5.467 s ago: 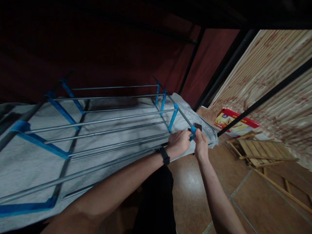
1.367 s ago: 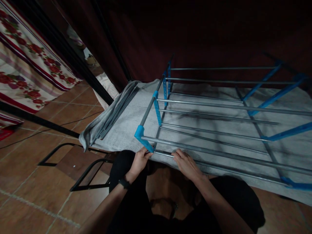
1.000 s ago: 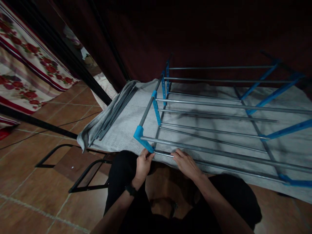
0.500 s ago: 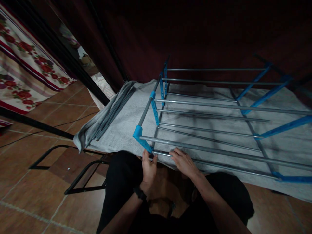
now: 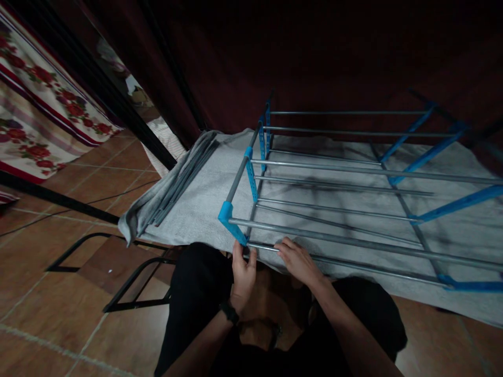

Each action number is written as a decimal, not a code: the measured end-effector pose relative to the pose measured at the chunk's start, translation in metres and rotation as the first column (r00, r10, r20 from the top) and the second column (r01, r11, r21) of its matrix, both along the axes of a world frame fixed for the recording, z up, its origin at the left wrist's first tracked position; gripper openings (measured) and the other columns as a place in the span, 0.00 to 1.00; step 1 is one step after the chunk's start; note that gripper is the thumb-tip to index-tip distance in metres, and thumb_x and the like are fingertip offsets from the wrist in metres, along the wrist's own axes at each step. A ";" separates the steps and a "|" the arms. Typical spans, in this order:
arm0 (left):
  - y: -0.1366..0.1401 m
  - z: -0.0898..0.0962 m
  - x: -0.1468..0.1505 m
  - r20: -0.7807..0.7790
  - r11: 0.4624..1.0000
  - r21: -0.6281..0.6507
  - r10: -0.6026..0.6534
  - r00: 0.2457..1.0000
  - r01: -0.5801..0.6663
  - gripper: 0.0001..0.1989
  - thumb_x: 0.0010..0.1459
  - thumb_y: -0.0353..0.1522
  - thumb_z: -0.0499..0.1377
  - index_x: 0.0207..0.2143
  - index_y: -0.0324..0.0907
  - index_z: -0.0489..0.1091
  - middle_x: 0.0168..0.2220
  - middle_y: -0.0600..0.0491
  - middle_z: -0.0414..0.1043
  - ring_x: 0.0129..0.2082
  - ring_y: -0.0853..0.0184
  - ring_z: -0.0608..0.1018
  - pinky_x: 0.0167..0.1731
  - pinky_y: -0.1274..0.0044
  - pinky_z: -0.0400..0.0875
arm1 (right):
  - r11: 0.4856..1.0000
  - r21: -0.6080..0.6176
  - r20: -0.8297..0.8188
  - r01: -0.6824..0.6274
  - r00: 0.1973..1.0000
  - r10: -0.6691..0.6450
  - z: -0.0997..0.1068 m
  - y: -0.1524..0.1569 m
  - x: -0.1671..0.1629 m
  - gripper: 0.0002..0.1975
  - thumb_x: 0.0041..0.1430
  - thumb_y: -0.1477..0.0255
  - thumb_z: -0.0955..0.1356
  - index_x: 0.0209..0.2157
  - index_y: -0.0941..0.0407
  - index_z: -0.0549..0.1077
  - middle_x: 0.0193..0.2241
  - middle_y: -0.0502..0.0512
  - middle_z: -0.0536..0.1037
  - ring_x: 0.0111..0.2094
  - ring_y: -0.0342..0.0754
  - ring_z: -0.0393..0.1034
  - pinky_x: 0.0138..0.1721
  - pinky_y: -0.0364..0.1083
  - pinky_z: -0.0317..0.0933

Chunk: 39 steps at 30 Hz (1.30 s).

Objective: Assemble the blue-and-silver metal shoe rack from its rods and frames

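Observation:
A rack frame of grey metal tubes and blue plastic connectors lies over a grey cloth. My left hand [image 5: 243, 273] is closed around the lower end of the near-left blue connector [image 5: 232, 226], where the front lower tube [image 5: 357, 266] meets it. Some of its fingertips are hidden under that joint. A short way to the right, my right hand [image 5: 299, 262] wraps its fingers over the same tube. Just above both hands runs the front upper tube [image 5: 346, 241], which neither hand touches.
Several loose grey tubes [image 5: 184, 180] lie on the left part of the cloth [image 5: 212, 183]. A black metal frame with a brown panel [image 5: 112, 267] stands on the tiled floor at lower left. Black posts [image 5: 129, 110] and a dark curtain [image 5: 314, 57] are behind.
The near-left blue connector and the rack's left end have shifted slightly to the right. My left hand has moved with them, and my right hand keeps its hold on the tube.

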<state>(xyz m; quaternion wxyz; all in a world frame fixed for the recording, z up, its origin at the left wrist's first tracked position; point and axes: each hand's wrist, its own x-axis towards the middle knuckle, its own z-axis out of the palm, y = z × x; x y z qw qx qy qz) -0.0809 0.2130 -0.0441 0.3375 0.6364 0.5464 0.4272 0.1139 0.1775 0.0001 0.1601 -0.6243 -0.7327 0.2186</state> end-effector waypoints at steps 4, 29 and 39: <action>-0.003 -0.008 0.004 0.155 0.998 -0.021 0.064 0.986 -0.062 0.25 0.64 0.39 0.56 0.60 0.43 0.54 0.60 0.41 0.63 0.61 0.60 0.68 0.61 0.66 0.62 | 1.000 0.006 -0.013 0.005 1.000 -0.005 -0.003 0.001 0.000 0.12 0.69 0.73 0.60 0.45 0.53 0.73 0.42 0.54 0.73 0.42 0.46 0.70 0.46 0.44 0.62; 0.020 -0.006 0.007 -0.100 0.975 0.091 0.211 0.972 -0.202 0.20 0.60 0.48 0.55 0.40 0.40 0.67 0.39 0.46 0.71 0.43 0.56 0.73 0.48 0.62 0.67 | 0.996 0.061 0.017 0.060 0.998 -0.061 -0.012 0.001 -0.006 0.10 0.69 0.70 0.61 0.45 0.53 0.74 0.44 0.54 0.74 0.43 0.48 0.70 0.48 0.45 0.63; 0.024 -0.001 0.006 -0.290 0.978 0.099 0.207 0.934 -0.186 0.19 0.59 0.49 0.52 0.35 0.42 0.65 0.35 0.45 0.67 0.44 0.50 0.71 0.50 0.55 0.62 | 0.993 0.104 0.095 0.056 0.993 -0.066 -0.003 0.004 -0.006 0.11 0.70 0.68 0.61 0.45 0.53 0.74 0.43 0.53 0.74 0.42 0.48 0.70 0.48 0.46 0.63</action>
